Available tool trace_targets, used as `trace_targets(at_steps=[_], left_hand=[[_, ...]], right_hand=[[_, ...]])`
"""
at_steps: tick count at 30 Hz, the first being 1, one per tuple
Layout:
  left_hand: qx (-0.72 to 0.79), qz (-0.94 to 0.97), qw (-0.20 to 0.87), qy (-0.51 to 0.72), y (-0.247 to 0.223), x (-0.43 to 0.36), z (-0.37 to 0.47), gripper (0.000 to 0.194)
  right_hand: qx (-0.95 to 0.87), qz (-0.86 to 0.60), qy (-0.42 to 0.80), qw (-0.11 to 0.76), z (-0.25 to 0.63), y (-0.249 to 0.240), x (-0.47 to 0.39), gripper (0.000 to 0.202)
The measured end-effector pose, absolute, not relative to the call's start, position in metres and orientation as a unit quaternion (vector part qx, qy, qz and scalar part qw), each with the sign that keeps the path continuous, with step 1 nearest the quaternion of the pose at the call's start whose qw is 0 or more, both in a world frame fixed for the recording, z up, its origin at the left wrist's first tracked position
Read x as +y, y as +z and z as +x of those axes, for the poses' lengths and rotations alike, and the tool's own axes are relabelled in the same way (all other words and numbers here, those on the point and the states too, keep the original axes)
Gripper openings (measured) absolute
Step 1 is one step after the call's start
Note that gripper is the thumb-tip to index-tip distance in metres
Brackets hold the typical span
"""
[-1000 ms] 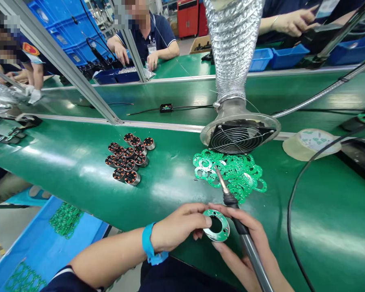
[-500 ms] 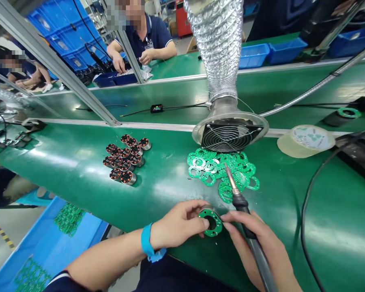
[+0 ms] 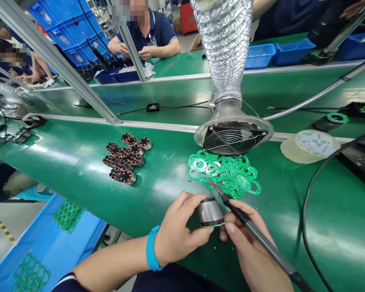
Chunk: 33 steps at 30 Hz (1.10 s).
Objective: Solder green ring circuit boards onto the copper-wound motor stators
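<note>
- Left hand [image 3: 178, 229]: fingers pinching metal cylinder [image 3: 211, 211] end to end above counter [image 3: 164, 184], likely to leave its side clear.
- Right hand [image 3: 257, 253]: soldering iron [image 3: 255, 228] tucked in, presumably to stay handy; fingertips at rim of green ring [image 3: 213, 225], pinch or touch unclear.
- Ring's face turned down, hidden; iron's rear cut off.
- Ring heap [image 3: 231, 174] beyond, far edge behind fan [image 3: 229, 140].

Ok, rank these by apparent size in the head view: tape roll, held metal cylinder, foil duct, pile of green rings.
Foil duct
Pile of green rings
Tape roll
Metal cylinder, though nearness to the camera enlarges it
</note>
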<state>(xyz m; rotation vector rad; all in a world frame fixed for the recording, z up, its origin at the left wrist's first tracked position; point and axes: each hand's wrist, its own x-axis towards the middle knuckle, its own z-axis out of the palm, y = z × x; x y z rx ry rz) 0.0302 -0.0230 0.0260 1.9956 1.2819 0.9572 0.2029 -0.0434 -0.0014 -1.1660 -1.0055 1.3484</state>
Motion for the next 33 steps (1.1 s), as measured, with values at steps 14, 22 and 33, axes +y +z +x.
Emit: trace_targets(at_steps=[14, 22, 33], left_hand=[[0.427, 0.345, 0.789, 0.276, 0.027, -0.016, 0.034, 0.044], [0.405, 0.264, 0.816, 0.318, 0.018, -0.019, 0.028, 0.05], [0.464, 0.781, 0.337, 0.246, 0.012, -0.022, 0.014, 0.057]], right_hand=[[-0.662, -0.485, 0.286, 0.494, 0.191, 0.002, -0.053, 0.049], [-0.709, -0.48, 0.211, 0.472, 0.201, 0.005, -0.037, 0.035], [-0.657, -0.556, 0.28, 0.425, 0.193, 0.001, -0.034, 0.019]])
